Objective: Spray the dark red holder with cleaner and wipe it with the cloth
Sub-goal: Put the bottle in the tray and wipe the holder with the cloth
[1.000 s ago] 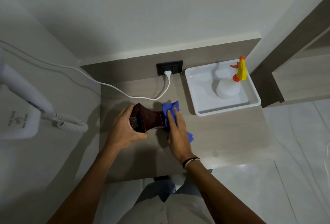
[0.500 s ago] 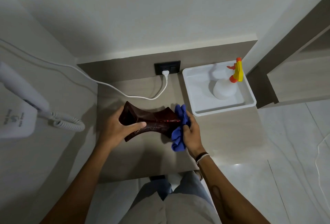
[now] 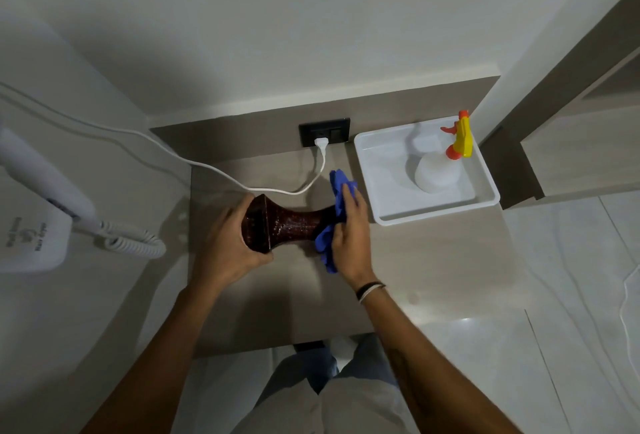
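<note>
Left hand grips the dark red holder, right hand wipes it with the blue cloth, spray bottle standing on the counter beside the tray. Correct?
One error: the spray bottle stands inside the white tray, as the head view shows. The left hand does grip the holder, and the right hand does press the blue cloth against it.

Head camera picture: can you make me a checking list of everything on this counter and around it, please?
Surface: grey counter, bare in front.
Job's things: dark red holder lying sideways; blue cloth pressed on its right end; spray bottle in the white tray.
Clutter: nothing seen.
Grippers: left hand grips the holder; right hand holds the cloth.
Cables: white cord plugged into the wall socket.
Surroundings: wall hair dryer at left.
</note>
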### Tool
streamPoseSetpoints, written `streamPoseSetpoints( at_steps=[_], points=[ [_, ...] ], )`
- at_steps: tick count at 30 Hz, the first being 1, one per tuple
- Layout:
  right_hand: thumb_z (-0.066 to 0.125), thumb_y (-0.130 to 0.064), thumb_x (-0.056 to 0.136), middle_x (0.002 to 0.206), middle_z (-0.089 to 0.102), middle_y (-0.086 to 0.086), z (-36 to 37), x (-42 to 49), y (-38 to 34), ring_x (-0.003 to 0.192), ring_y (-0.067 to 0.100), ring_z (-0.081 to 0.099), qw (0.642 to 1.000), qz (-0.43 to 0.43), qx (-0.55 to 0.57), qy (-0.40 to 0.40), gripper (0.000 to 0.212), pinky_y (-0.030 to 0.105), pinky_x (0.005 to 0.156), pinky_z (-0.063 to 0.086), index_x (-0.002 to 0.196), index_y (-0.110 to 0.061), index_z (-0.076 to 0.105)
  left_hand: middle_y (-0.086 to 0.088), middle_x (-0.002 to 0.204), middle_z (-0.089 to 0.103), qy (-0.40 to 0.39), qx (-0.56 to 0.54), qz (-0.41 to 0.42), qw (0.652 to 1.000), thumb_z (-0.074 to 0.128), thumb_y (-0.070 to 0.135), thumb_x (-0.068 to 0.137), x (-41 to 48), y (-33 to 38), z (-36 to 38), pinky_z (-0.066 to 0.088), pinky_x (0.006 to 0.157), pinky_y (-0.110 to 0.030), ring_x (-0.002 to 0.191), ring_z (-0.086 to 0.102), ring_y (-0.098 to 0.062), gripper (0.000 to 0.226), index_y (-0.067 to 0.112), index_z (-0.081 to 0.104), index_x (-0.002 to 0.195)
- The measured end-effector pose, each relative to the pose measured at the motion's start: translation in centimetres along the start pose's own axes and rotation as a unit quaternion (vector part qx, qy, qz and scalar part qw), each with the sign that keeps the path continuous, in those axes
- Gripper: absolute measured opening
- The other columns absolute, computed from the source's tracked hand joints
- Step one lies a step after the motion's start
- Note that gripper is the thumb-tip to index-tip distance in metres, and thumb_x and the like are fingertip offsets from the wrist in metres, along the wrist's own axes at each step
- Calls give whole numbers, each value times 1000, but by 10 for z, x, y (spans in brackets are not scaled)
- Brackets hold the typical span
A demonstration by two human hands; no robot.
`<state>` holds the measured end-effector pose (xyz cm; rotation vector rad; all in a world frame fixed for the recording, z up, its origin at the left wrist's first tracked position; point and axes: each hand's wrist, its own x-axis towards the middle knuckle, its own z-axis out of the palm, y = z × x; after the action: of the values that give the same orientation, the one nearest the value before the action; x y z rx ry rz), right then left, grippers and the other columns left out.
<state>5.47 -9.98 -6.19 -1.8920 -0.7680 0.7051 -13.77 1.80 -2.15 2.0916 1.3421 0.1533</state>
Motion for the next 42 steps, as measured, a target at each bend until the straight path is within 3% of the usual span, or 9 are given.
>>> streamPoseSetpoints(
  at_steps=[2, 6, 12, 15, 22, 26, 30, 36, 42],
  points=[
    [43, 12, 98, 181, 13, 17, 18, -22, -8, 164, 9, 10, 995, -95, -25, -31, 81, 8, 131, 10, 173, -10, 22, -2, 143, 61, 21, -22, 10, 999, 98, 20, 55, 0, 3, 6, 51, 105, -38, 130, 60, -23, 113, 29, 50, 156],
    [61, 2, 97, 184, -7, 8, 48, -53, 7, 172, 27, -4, 938, -278, -156, -139, 100, 45, 138, 17, 176, -21, 4, -7, 144, 66, 28, -61, 43, 997, 99, 11, 55, 4, 4, 10, 42, 101, -11, 129, 61, -14, 100, 16, 61, 147],
    [36, -5, 113, 184, -2, 8, 22, -16, 51, 171, 29, -1, 971, -60, -212, -98, 65, 55, 137, 17, 175, -13, 17, 0, 140, 62, 36, -26, -19, 999, 95, 24, 48, -4, 6, 12, 50, 97, -32, 125, 62, -21, 114, 30, 54, 154],
    [42, -12, 115, 183, -12, -7, 54, -39, 24, 169, 8, -15, 980, -113, -142, -76, 69, 49, 140, 12, 176, -23, 11, 5, 128, 66, 44, -48, -18, 998, 92, 32, 47, -1, 11, 13, 51, 89, -30, 113, 65, -17, 103, 35, 60, 144],
    [68, 10, 98, 177, 26, 23, 51, -31, 59, 163, 45, 30, 945, -205, -255, 13, 80, 62, 127, 41, 168, -7, 35, 8, 107, 73, 23, -45, -31, 998, 90, 39, 47, -6, -5, 5, 48, 70, -26, 93, 70, -15, 80, 34, 65, 122],
    [44, -48, 112, 156, 52, 0, 10, -14, 71, 134, 10, 61, 989, -40, -140, 8, 52, 25, 112, 54, 163, -39, 44, 12, 112, 68, 42, -19, -15, 999, 89, 47, 47, -8, -4, -1, 48, 72, -24, 99, 66, -13, 84, 38, 64, 127],
    [45, 20, 95, 168, 37, 11, -3, -20, 60, 140, -2, 50, 995, -63, -71, 36, 79, -6, 113, 30, 168, -8, 39, 16, 94, 73, 37, -59, -79, 994, 85, 67, 49, -9, 4, -3, 47, 66, -23, 84, 68, -1, 58, 41, 65, 97],
    [48, -35, 112, 159, 50, 11, 38, -53, 7, 127, 20, 65, 988, -143, -31, -43, 60, 39, 103, 59, 170, -38, 30, 4, 74, 73, 14, -102, -208, 973, 83, 73, 72, -1, 18, 1, 40, 57, -28, 76, 71, -16, 57, 20, 72, 86],
    [79, 4, 92, 175, 23, 30, 45, -52, 47, 162, 49, 27, 934, -230, -268, -50, 85, 60, 125, 42, 167, -1, 38, 5, 58, 74, 14, -139, -264, 954, 82, 74, 70, -6, 17, -1, 44, 54, -27, 62, 73, -10, 55, 20, 79, 78]
  ],
)
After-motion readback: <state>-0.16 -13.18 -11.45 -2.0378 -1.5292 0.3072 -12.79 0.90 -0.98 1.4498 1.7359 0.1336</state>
